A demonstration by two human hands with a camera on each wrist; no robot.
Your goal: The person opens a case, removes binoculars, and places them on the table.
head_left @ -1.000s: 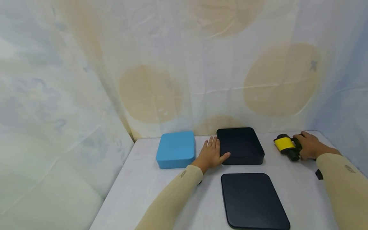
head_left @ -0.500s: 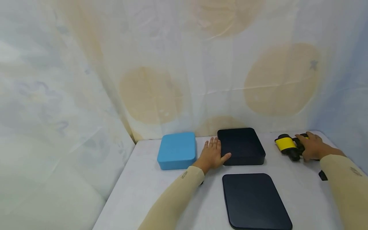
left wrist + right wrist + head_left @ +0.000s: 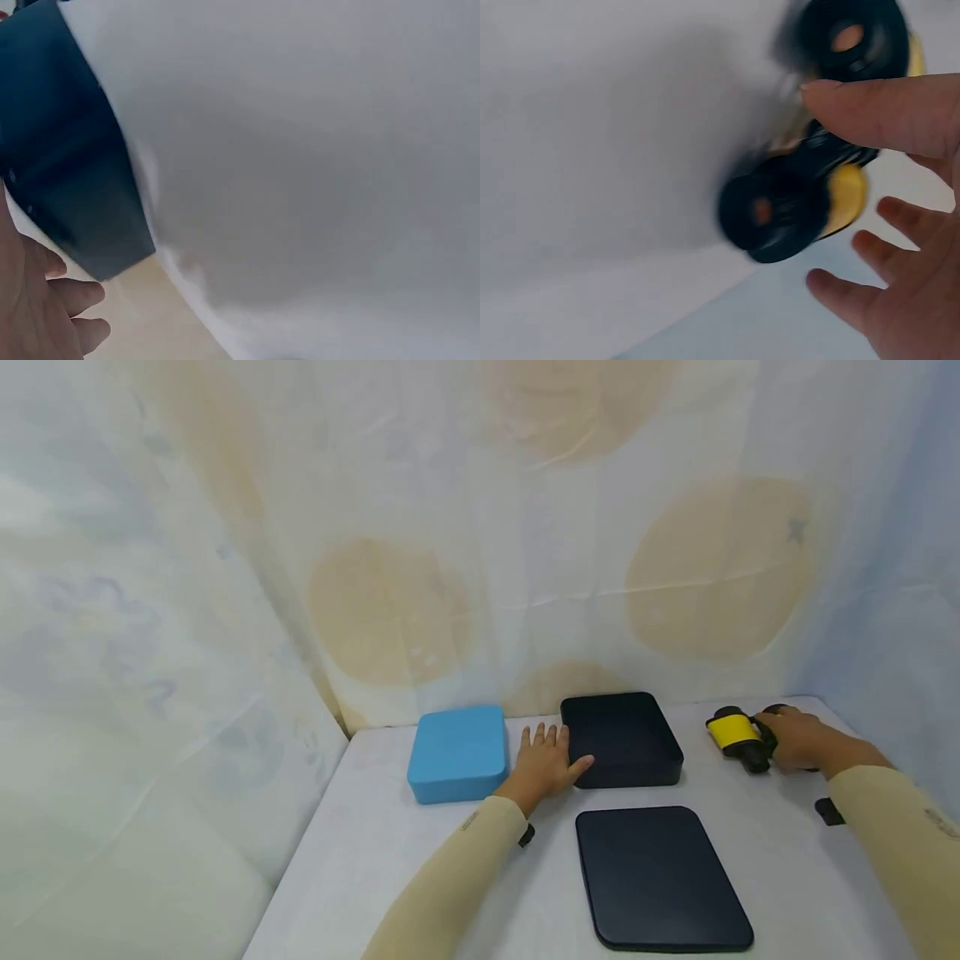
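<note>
- Draped cloth with pale orange circles hangs behind a white table [image 3: 420, 860]
- Left hand [image 3: 543, 762] lies flat with straight fingers beside the open black box [image 3: 621, 739], its thumb against the box's near left corner; it grasps nothing
- Right hand [image 3: 797, 739] rests on the yellow-and-black binoculars [image 3: 738, 739] at the far right of the table; in the right wrist view the thumb presses on them while the other fingers spread loose, so no firm grasp yet
- Black lid [image 3: 660, 877] lies flat in front of the box, apart from it
- Blue box [image 3: 459, 752] sits just left of the left hand
- Judging by this, the box is open and steadied, but the binoculars are not yet lifted
</note>
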